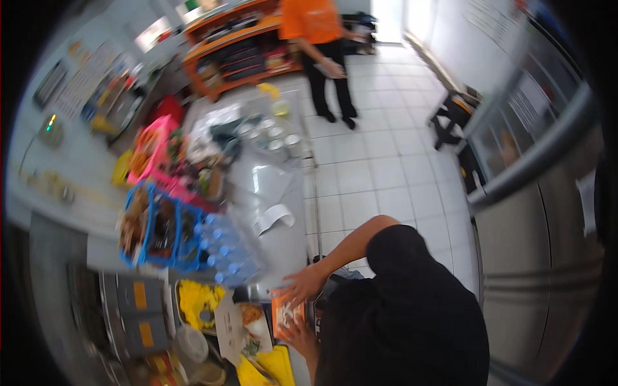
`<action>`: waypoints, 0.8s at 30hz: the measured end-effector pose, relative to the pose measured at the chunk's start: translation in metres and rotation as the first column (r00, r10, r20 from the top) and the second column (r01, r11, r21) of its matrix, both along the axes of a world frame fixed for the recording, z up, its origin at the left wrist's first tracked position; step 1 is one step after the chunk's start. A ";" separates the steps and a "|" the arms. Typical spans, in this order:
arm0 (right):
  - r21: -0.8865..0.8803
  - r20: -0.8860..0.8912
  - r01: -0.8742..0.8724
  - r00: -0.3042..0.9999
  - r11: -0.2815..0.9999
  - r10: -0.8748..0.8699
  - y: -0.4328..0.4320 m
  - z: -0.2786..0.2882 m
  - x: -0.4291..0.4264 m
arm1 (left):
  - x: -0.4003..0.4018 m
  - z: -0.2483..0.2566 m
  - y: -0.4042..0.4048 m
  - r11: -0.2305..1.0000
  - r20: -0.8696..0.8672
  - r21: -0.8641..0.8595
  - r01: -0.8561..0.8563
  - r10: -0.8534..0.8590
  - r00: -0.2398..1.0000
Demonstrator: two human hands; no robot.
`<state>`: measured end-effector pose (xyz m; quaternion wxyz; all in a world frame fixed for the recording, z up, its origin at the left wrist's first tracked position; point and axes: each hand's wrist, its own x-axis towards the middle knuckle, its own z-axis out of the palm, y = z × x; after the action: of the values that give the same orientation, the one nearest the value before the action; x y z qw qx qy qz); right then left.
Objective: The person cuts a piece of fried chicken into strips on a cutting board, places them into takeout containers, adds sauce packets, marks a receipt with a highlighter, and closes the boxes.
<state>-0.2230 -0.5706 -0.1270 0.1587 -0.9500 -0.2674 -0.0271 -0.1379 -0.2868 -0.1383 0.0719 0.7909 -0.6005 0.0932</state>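
Note:
Both my hands are on an orange cardboard box with white printing, at the edge of the metal worktable. My right hand holds its far end, the fingers spread over the top. At the near end, my left hand grips the box with its fingertips on the top face. Left of it lies an open food carton holding orange-brown food, white rice and green leaves. Its pale lid is folded up. A yellow board lies below. My forearm and sleeve hide part of the table edge.
A metal tray with yellow contents and clear tubs stand left. Beyond are wrapped water bottles, a blue crate, a pink basket and cans. A person in orange stands farther off; a refrigerator stands right.

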 end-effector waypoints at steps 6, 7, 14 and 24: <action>-0.217 -0.069 0.159 0.982 0.963 -0.177 -0.066 0.025 -0.012 | 0.015 0.046 -0.081 0.996 -0.240 -0.078 0.033 -0.051 0.969; -0.249 -0.060 0.185 0.977 0.951 -0.206 -0.073 0.033 -0.011 | 0.015 0.055 -0.073 0.983 -0.319 -0.167 -0.081 0.024 0.947; -0.134 -0.111 0.313 0.938 0.940 -0.328 -0.063 0.030 -0.018 | 0.073 0.110 -0.009 0.615 -0.421 -0.460 -0.640 0.483 0.767; 0.438 -0.403 0.626 0.778 0.645 -0.482 0.041 0.111 0.098 | 0.156 0.149 -0.005 0.623 -0.653 -0.132 -0.771 0.531 0.541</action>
<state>-0.1251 -0.5295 -0.0162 0.4406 -0.8935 0.0807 -0.0307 0.0184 -0.2920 0.0111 0.3638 0.9158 -0.1702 0.0020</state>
